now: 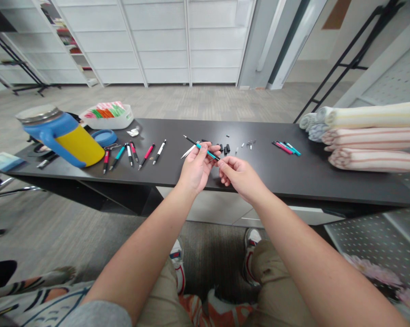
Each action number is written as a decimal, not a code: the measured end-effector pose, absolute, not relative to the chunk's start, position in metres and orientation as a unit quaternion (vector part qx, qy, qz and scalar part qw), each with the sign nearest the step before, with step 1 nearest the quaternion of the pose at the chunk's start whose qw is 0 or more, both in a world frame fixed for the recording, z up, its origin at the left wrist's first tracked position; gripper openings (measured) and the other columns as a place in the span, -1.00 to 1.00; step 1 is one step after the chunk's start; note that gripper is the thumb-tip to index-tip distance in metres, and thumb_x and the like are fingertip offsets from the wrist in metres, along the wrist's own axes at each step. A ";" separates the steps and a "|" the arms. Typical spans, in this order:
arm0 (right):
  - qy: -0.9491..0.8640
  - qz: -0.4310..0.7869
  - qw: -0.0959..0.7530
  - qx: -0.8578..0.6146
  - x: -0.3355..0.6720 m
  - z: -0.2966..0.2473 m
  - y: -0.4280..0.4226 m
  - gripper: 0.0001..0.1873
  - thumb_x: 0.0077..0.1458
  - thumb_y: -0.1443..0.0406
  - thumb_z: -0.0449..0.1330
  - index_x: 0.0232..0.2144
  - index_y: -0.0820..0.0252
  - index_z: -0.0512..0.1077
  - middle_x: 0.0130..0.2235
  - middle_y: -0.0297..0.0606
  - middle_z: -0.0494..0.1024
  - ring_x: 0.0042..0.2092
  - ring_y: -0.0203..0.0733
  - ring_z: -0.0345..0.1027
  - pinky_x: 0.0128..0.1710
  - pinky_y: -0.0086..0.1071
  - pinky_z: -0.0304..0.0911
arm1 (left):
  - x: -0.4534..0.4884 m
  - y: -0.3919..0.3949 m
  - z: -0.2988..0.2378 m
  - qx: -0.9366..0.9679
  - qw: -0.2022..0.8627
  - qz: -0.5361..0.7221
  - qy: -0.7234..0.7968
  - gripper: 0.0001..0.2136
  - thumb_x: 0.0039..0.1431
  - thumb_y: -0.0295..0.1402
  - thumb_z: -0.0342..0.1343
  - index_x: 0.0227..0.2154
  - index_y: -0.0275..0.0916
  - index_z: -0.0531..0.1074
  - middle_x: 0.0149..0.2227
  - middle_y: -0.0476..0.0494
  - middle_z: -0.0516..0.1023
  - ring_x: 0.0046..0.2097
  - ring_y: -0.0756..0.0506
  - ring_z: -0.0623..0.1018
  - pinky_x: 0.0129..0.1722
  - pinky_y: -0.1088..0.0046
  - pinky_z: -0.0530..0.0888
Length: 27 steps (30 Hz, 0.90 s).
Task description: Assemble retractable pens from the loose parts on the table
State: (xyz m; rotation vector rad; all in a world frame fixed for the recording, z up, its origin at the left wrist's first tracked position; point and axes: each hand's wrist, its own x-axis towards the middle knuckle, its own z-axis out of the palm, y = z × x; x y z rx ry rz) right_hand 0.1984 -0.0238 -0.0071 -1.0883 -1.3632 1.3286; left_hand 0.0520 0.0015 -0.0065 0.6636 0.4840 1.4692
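Observation:
My left hand (196, 168) is closed on a teal and black pen (202, 147), held slanted above the dark table (293, 177). My right hand (237, 175) pinches the lower right end of the same pen, fingers pressed together. Just beyond the hands lie small black pen parts (225, 148) and a white pen piece (189, 151). A row of assembled pens (133, 156) in red, teal, black and white lies to the left. Several more pens (286, 147) lie to the right.
A blue and yellow jug (63, 136) lies on its side at the table's left end, next to a white tray (107, 116) of coloured items. Rolled striped towels (368, 136) are stacked at the right. My knees and shoes show below the table edge.

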 end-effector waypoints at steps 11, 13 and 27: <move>-0.571 0.532 0.431 -0.453 0.198 -0.005 -0.026 -0.52 0.18 -0.14 0.31 -0.35 0.13 0.41 -0.48 -0.40 0.47 -0.52 -0.35 0.31 -0.51 -0.45 0.29 | 0.052 0.001 -0.006 0.307 0.662 0.643 0.232 -0.85 0.34 -0.28 0.27 -0.16 -0.24 0.51 -0.26 -0.13 0.66 -0.23 -0.05 0.63 -0.22 0.44 0.48; -0.572 0.533 0.431 -0.451 0.198 -0.004 -0.026 -0.52 0.18 -0.14 0.31 -0.36 0.13 0.41 -0.48 -0.40 0.47 -0.52 -0.35 0.30 -0.51 -0.45 0.29 | 0.052 0.000 -0.005 0.306 0.662 0.641 0.239 -0.84 0.33 -0.26 0.28 -0.17 -0.23 0.50 -0.26 -0.13 0.66 -0.23 -0.05 0.63 -0.22 0.44 0.47; -0.583 0.547 0.416 -0.434 0.200 -0.005 -0.026 -0.52 0.19 -0.14 0.30 -0.32 0.16 0.47 -0.47 -0.41 0.46 -0.52 -0.37 0.28 -0.51 -0.46 0.25 | 0.051 0.002 -0.008 0.321 0.659 0.643 0.223 -0.84 0.34 -0.26 0.26 -0.17 -0.23 0.50 -0.30 -0.12 0.63 -0.25 -0.06 0.61 -0.21 0.45 0.49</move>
